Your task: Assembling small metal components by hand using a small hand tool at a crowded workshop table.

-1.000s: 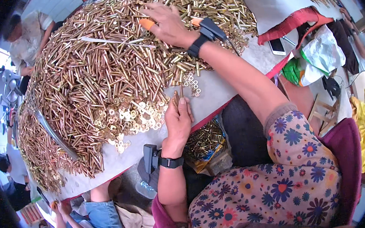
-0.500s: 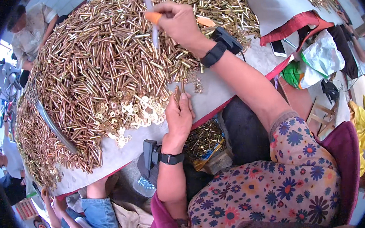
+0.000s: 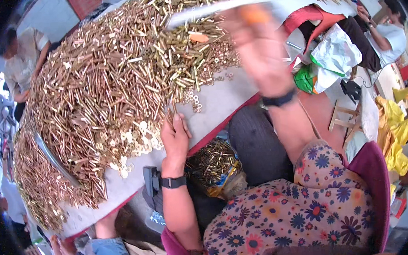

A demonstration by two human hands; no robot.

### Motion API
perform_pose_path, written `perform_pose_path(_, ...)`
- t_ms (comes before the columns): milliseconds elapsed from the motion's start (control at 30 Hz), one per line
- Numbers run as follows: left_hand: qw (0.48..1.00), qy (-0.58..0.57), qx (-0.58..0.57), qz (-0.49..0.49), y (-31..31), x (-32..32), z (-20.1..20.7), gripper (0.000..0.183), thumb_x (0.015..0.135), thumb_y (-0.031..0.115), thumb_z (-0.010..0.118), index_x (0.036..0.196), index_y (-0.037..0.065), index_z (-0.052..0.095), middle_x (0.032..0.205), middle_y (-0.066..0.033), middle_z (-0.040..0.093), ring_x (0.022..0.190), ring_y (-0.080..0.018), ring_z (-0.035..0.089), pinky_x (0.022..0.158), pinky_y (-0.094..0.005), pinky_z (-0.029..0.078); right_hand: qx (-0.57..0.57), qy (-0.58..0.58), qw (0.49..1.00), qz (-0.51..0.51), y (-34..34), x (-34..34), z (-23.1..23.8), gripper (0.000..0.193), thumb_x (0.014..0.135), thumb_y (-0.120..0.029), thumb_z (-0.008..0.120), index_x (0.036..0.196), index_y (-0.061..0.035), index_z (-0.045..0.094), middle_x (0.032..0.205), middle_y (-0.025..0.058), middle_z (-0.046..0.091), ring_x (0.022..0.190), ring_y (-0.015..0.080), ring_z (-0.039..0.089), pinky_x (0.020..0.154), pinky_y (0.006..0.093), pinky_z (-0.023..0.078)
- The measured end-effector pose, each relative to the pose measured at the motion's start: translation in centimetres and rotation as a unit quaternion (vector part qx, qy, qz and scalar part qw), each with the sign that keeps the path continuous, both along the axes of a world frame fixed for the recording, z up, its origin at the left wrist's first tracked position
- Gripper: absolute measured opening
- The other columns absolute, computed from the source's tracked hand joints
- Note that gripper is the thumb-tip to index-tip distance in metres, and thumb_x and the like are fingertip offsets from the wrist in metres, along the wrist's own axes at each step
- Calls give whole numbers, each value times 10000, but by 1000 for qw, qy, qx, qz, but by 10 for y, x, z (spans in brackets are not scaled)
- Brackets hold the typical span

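Note:
A few slim brass-coloured metal tubes (image 3: pixel 170 110) stand upright between the thumb and fingers of my left hand (image 3: pixel 175 138), near the table's front edge. Just left of it lie many flat washers (image 3: pixel 140 138). Small rings (image 3: pixel 194 100) are scattered to its right. My right hand (image 3: pixel 261 56) is raised over the right part of the table, smeared by motion. A long white strip (image 3: pixel 204 12) runs across its fingertips and looks held there, though the exact grip is blurred. Something orange (image 3: pixel 255 14) covers one fingertip. Beyond both hands spreads a large pile of similar tubes (image 3: pixel 108 72).
An orange piece (image 3: pixel 199 37) rests on the pile, and a curved metal bar (image 3: pixel 55 160) at its left. Below the table edge a container holds more metal pieces (image 3: pixel 211 161). White and green plastic bags (image 3: pixel 334 52) lie right. Other people (image 3: pixel 24 53) sit around the table.
My right hand has swung right and toward me, and the white strip has turned from upright to nearly level. My left hand still grips the tubes; the whole view has shifted slightly.

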State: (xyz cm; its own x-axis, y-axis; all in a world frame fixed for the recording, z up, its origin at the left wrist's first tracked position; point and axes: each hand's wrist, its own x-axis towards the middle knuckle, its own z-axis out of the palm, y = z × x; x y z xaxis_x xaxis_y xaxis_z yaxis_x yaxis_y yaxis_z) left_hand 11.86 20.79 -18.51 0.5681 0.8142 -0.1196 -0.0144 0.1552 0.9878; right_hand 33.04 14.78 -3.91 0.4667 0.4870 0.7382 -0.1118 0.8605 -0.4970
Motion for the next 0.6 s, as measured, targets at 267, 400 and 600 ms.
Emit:
perform_pose_path(267,1000,-3,15,0,2,0,0,215,1014,216,422,953,32,516,629,20,450,506,-63,414,460,-223,362,-126,-41,988,-84,-67,-37,16,254,901,-128,559,1130,-47,633,1054,70,594,886,155,555,698,269,466)
perform_pose_path(400,1000,-8,1,9,-4,1,16,200,1011,195,432,950,31,529,617,32,445,496,-50,404,441,-211,350,-386,-181,892,-150,-17,-34,-63,224,854,3,565,1040,-39,683,894,52,678,766,111,617,644,247,491)
perform_pose_path(600,1000,11,8,-1,-6,0,7,191,1003,179,460,949,34,570,640,53,463,521,-36,388,464,-205,335,-432,-269,857,-80,-2,-52,-96,174,855,-60,640,1020,-26,683,863,-16,631,666,12,497,560,178,389)
